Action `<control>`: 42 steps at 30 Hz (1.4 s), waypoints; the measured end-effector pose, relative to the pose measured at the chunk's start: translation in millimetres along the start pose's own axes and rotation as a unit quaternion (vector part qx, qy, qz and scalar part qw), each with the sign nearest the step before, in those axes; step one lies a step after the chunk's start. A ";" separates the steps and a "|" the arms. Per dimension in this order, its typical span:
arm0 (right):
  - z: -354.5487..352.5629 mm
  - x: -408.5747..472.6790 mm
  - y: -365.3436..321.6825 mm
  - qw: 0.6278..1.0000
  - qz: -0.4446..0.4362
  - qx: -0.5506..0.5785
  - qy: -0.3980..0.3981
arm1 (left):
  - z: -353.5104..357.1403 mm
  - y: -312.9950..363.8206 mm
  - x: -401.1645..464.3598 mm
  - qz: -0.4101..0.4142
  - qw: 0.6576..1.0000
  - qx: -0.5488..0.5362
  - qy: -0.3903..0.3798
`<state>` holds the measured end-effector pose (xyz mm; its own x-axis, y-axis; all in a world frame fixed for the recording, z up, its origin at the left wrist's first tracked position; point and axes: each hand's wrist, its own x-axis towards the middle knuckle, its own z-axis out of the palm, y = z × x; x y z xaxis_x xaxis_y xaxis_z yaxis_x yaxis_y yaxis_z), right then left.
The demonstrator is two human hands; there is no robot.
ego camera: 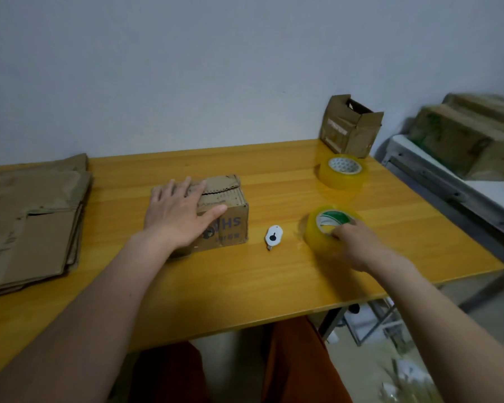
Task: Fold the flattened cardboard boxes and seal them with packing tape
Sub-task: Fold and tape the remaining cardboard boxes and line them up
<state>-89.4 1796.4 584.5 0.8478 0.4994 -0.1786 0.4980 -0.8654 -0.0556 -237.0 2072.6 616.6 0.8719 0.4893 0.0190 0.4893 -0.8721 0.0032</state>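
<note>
- Cardboard box (216, 212), folded up, is sitting mid-surface, slightly left of centre; its top flaps are closed but the seam is looking untaped, with the ragged far flap lifting a little.
- My left hand (178, 212) is lying flat on the box top, fingers straight and spread, pressing the flaps down, not gripping anything.
- My right hand (354, 242) is gripping the near tape roll (329, 228), fingers curling over its rim into the core; the roll is tilting up off the surface (245, 286) on its near edge, I think.
- Key relation: the roll is lying to the right of the box, well apart, with the small white cutter (273, 236) between them; the right hand is already on the roll, the left already on the box, so the tape is needing to travel leftward.
- Box long axis is running left-right, skewed a bit clockwise; the printed face is pointing toward me, and the flap seam is following the long axis.
- Roll core is pointing up and slightly away from me; free tape end not visible, cannot tell where it is.
- Second tape roll (341, 171) is lying flat further back right, near a small open box (350, 126) by the wall.
- Flattened boxes (32, 216) are stacking at the left edge, just beside the left forearm's side, still waiting to be folded.
</note>
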 end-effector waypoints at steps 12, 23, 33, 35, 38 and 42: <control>-57.4 -16.4 -53.0 0.948 -0.168 0.224 0.150 | -8.9 -14.3 9.9 -0.014 0.907 -0.410 0.099; -85.7 2.7 -146.6 0.919 -0.282 0.228 0.155 | -11.1 -31.8 -1.0 0.025 0.809 -0.571 0.136; -85.6 11.1 -161.1 0.930 -0.293 0.186 0.122 | -8.5 -37.5 6.5 -0.030 0.770 -0.603 0.208; -84.8 11.9 -161.3 0.929 -0.294 0.188 0.121 | -5.5 -36.6 6.8 -0.040 0.774 -0.597 0.205; -83.7 13.4 -161.0 0.929 -0.295 0.189 0.117 | -4.7 -36.0 6.7 -0.043 0.762 -0.613 0.205; -85.3 14.5 -161.3 0.929 -0.301 0.180 0.118 | -3.4 -36.9 5.5 -0.053 0.772 -0.595 0.216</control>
<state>-141.9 1946.8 674.8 0.4734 0.8557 0.2090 0.8375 -0.3638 -0.4077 -250.3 2107.5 620.0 0.6148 0.7349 0.2862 -0.0296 -0.3411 0.9396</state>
